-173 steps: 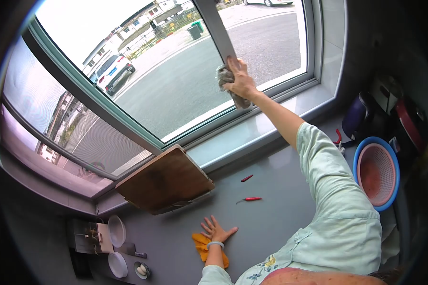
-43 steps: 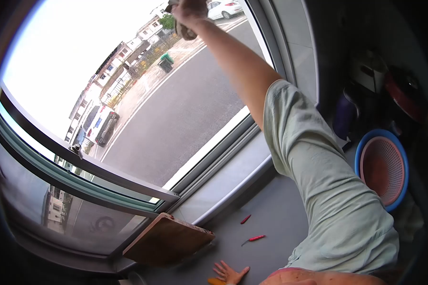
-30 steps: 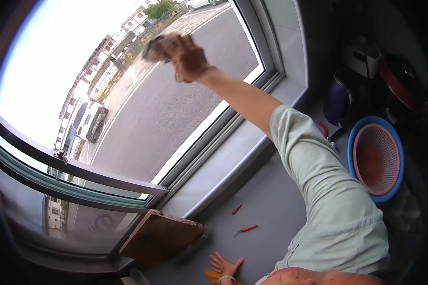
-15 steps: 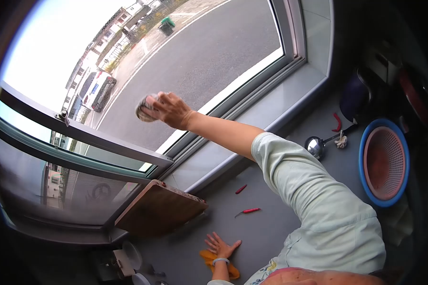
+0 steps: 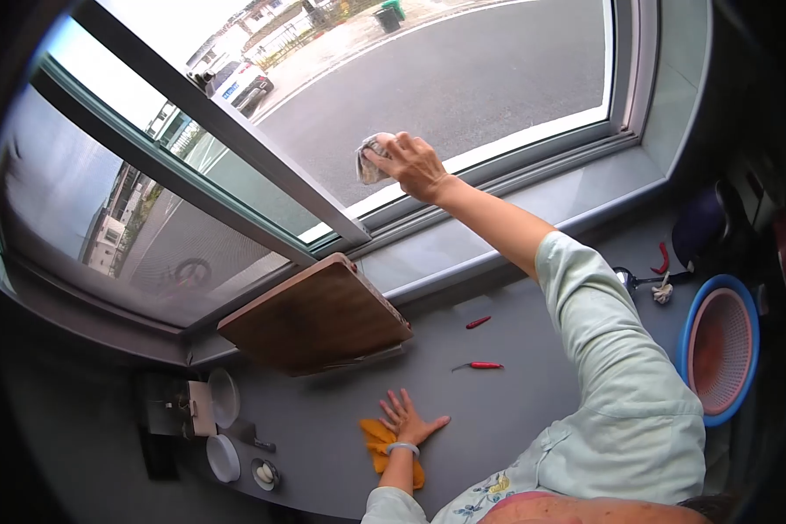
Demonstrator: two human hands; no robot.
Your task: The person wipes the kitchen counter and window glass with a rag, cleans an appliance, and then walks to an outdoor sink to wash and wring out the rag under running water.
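My right hand (image 5: 417, 168) is raised at the lower part of the window, its fingers wrapped round a crumpled greyish cloth (image 5: 374, 160). The cloth is in front of the pane, just right of the slanting window frame (image 5: 262, 162); whether it touches the glass I cannot tell. My left hand (image 5: 408, 421) lies flat on the grey counter (image 5: 323, 445) with its fingers spread. An orange cloth (image 5: 379, 442) lies beside and partly under that hand and wrist. Two red chillies (image 5: 486, 365) rest on the counter between my hands.
A wooden cutting board (image 5: 319, 319) leans below the window at the left. White bowls (image 5: 223, 458) and a small dish with eggs (image 5: 265, 473) stand at the lower left. At the right are a blue basin with a pink colander (image 5: 720, 354), garlic (image 5: 663, 293) and a ladle.
My right hand and the cloth have come down from high on the window to near its bottom edge. The view has shifted, bringing the bowls and eggs back in. My left hand remains spread on the counter.
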